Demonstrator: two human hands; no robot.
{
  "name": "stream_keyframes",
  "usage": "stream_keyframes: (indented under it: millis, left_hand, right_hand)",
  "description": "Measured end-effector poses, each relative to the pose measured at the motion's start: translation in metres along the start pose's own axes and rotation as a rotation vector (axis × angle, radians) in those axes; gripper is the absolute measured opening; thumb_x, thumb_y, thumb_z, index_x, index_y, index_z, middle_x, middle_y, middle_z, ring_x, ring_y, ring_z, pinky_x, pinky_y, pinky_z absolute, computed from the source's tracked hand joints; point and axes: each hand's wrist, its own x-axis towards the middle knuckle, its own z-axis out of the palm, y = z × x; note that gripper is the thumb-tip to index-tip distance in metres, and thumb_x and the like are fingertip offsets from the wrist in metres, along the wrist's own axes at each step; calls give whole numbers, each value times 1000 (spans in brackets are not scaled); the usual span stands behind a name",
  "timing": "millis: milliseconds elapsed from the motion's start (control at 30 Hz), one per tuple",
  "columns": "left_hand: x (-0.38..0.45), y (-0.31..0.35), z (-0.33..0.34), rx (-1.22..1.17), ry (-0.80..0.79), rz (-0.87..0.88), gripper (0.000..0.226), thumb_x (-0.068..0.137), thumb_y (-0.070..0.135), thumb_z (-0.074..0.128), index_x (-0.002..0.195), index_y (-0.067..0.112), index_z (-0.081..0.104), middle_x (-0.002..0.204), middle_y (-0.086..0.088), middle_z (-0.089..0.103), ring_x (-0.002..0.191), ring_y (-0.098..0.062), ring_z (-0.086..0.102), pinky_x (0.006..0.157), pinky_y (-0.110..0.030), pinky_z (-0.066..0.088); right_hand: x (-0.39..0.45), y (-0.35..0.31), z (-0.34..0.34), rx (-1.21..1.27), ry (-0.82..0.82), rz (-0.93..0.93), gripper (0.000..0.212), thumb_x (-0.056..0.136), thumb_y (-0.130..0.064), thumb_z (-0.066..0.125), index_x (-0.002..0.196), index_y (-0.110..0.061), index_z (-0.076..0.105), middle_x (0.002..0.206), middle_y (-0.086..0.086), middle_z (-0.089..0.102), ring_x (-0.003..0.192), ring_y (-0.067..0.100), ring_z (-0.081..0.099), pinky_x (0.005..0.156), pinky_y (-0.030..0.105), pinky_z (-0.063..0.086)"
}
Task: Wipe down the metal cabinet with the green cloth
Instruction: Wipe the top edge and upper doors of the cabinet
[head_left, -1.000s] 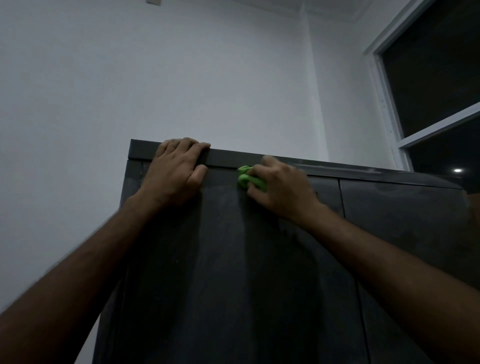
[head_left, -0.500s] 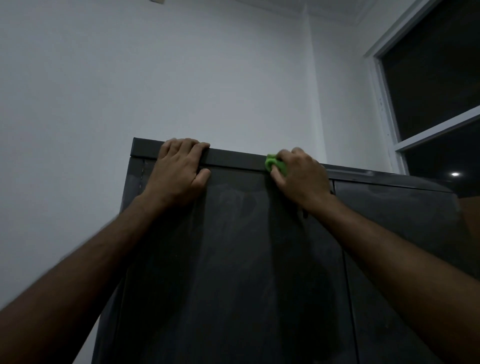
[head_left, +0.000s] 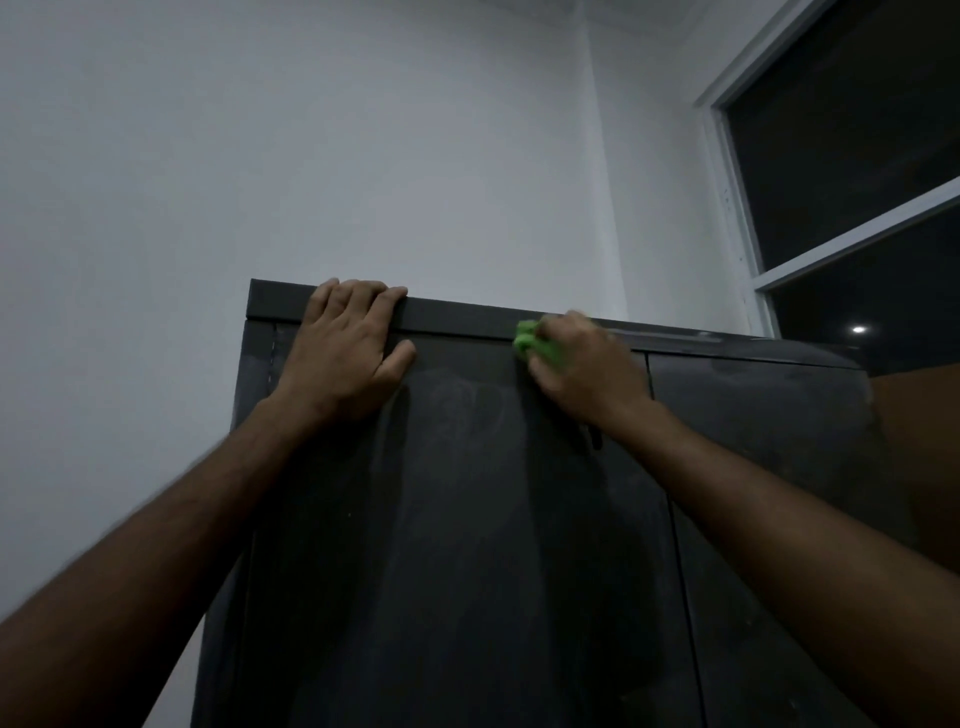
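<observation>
So from the head camera we were looking up at the top of the dark cabinet (head_left: 467, 519), with both our bare arms reaching up the front of it. Our left hand (head_left: 345, 353) was flat against the left door near the cabinet's top left corner, fingers (head_left: 353, 299) hooked over the top front edge and the thumb spread out on the door face. Nothing was in that hand; it was open and just pressed on the metal.

Our right hand (head_left: 584, 364) was further along that same top edge, close to the seam between the two doors. It was curled up tight around the green cloth (head_left: 537, 345), which was bunched into a wad and poking out on the left side of the fist. The cloth sat right where the top rim meets the left door, touching the metal. The hand looked a bit blurry, so we couldn't tell exactly how the fingers lay.

The left door had pale smeary streaks between our two hands. The right door looked dusty and blotchy near its upper edge. Behind the cabinet was a plain white wall (head_left: 260, 156), and a dark window (head_left: 857, 156) with a white frame stood off past the cabinet's right side, with a small light spot in the lower pane.
</observation>
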Motion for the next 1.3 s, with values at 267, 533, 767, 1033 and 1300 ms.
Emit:
stream_keyframes:
  millis: [267, 533, 767, 1033, 1300]
  left_hand:
    - [7, 16, 3, 75, -25, -79, 80, 88, 62, 27, 146, 9, 45, 138, -16, 50, 135, -36, 41, 126, -55, 11]
    - [16, 46, 15, 93, -39, -20, 90, 86, 65, 26, 153, 6, 40, 148, -16, 45, 145, -34, 34, 129, -55, 1]
    - [32, 64, 24, 103, -79, 6, 91, 87, 63, 21, 156, 7, 38, 151, -15, 48, 145, -31, 39, 130, -46, 8]
    - [33, 65, 16, 61, -59, -10, 85, 83, 53, 22, 150, 7, 48, 143, -13, 55, 133, -32, 47, 119, -43, 26]
    - [28, 58, 12, 23, -70, 14, 86, 82, 53, 20, 152, 9, 46, 148, -11, 52, 138, -29, 43, 120, -40, 22]
  right_hand:
    - [5, 49, -6, -65, 66, 188, 28, 98, -41, 55, 111, -16, 57, 101, 12, 57, 84, 36, 63, 65, 36, 42]
    - [-5, 59, -3, -53, 41, -28, 28, 92, -44, 60, 101, -18, 61, 95, 7, 59, 79, 34, 64, 62, 34, 42]
    - [6, 28, 11, 83, 32, -222, 28, 96, -42, 59, 108, -17, 63, 99, 7, 57, 71, 27, 62, 57, 28, 35]
    - [35, 37, 2, 41, 124, -149, 32, 101, -42, 55, 118, -16, 61, 105, 8, 58, 85, 28, 62, 62, 33, 41]
    - [14, 56, 8, -127, 137, -600, 52, 88, -9, 65, 138, -20, 55, 130, 4, 66, 110, 29, 64, 86, 45, 43]
